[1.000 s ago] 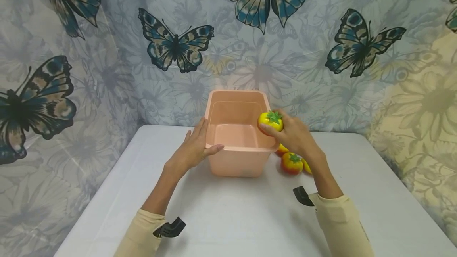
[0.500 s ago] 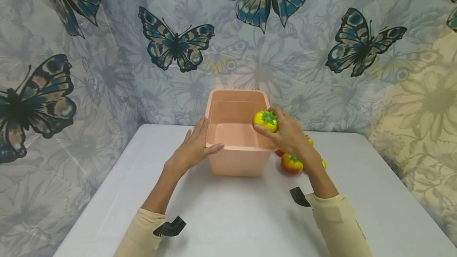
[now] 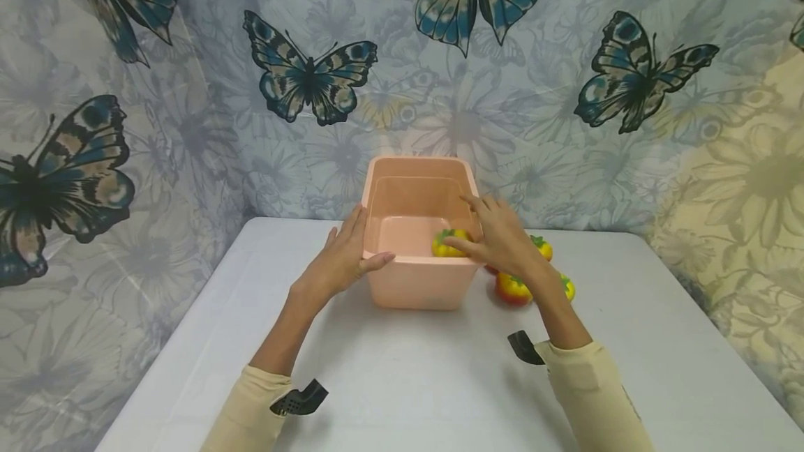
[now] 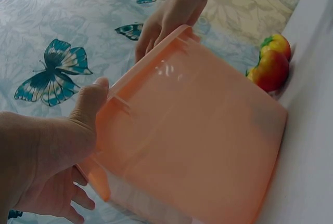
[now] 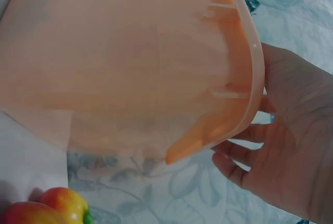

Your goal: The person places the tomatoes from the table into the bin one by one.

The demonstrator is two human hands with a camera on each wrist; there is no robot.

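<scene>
A peach plastic bin (image 3: 421,288) stands on the white table. My left hand (image 3: 339,257) rests along its left side with straight fingers, the thumb lying over the near rim corner. My right hand (image 3: 505,239) is over the right rim, fingers spread and holding nothing. Inside the bin, just beneath that hand, is a yellow tomato-like fruit (image 3: 442,248) with a green leafy top, partly hidden by the thumb and front wall. In the right wrist view, the fingers of my right hand (image 5: 291,146) are beyond the bin's rim (image 5: 257,63).
Several similar red-and-yellow fruits (image 3: 514,288) lie on the table (image 3: 402,382) right of the bin, partly covered by the right forearm. The left wrist view shows two fruits (image 4: 273,73) beside the bin wall. A butterfly-patterned cloth (image 3: 301,166) hangs behind the table.
My right hand carried the yellow fruit leftward over the rim and let it go; it is now down inside the bin. The right fingers have spread. My left hand and the bin stay put.
</scene>
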